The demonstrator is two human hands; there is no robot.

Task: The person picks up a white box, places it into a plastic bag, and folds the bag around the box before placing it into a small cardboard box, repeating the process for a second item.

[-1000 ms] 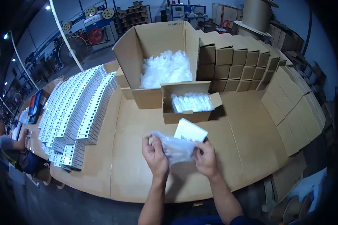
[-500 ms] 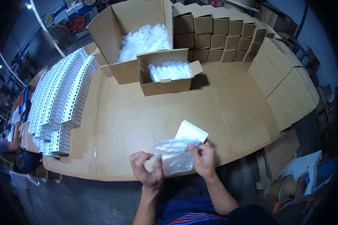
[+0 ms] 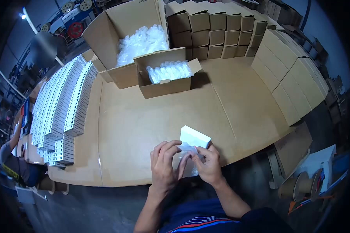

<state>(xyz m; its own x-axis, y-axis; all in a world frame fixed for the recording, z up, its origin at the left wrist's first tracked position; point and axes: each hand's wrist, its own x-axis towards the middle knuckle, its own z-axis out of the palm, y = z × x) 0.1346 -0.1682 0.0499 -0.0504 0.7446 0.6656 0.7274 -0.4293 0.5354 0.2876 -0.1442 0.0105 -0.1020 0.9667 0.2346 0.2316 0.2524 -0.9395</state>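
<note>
Your forearms angle inward from below, both hands meeting over the near edge of the table [image 3: 140, 128]. Left hand [image 3: 164, 165]: palm turned inward, fingers bent over, thumb reaching to the clear bag [image 3: 190, 171]; can't tell if it grips. Right hand [image 3: 209, 165]: thumb and fingers pinch the bag, tilted white box [image 3: 194, 136] just beyond. Bag sits between your hands.

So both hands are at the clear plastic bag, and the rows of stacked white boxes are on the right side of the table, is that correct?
Not quite: the head view shows the rows of stacked white boxes on the left side of the table. The left hand and right hand are indeed at the clear plastic bag.
</note>
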